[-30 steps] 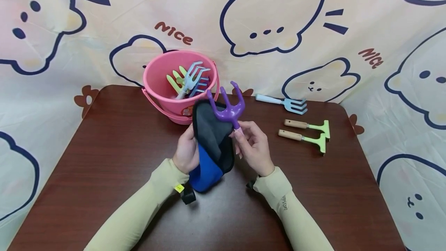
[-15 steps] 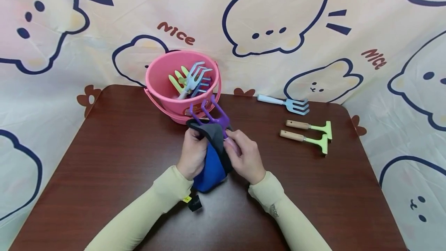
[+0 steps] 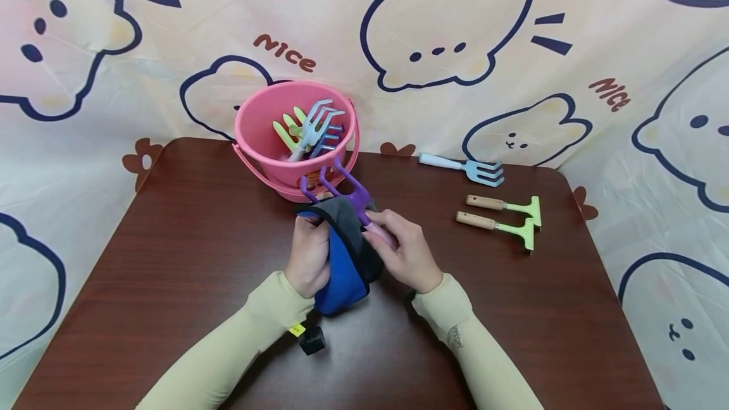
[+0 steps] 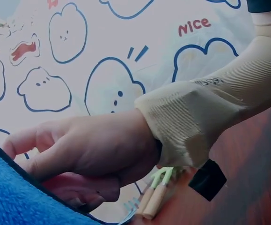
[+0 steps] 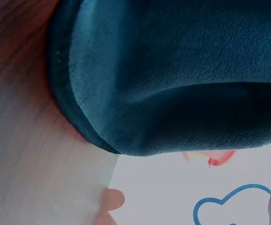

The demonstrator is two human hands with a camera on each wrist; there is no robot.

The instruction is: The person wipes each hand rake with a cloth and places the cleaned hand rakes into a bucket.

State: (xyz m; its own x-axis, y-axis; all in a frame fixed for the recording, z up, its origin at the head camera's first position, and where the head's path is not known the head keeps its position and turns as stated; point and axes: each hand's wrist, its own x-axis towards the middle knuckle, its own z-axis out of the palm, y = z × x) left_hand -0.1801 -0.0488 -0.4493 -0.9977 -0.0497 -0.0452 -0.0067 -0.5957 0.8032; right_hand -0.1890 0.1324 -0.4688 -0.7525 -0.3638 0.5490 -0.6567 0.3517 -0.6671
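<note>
My left hand (image 3: 309, 255) grips a two-sided cloth (image 3: 340, 280), blue on one face and grey on the other, with a black edge. In my right hand (image 3: 407, 245) is a purple three-pronged hand rake (image 3: 359, 198), held by its pink handle (image 4: 91, 186). The rake's prongs point up and left, just in front of the bucket, and the cloth lies against its neck. Blue cloth (image 4: 23, 192) fills the lower left of the left wrist view. The cloth's grey face (image 5: 172, 56) covers most of the right wrist view, where the rake is hidden.
A pink bucket (image 3: 279, 173) with several toy garden tools (image 3: 312, 128) inside stands at the back of the brown table (image 3: 171, 258). To the right lie a light-blue hand rake (image 3: 484, 173) and two green T-headed tools (image 3: 515, 231) with wooden handles.
The purple rake has come down and left from its raised pose, its prongs lower. The cloth, spread out grey side up before, is now folded up against the rake's neck.
</note>
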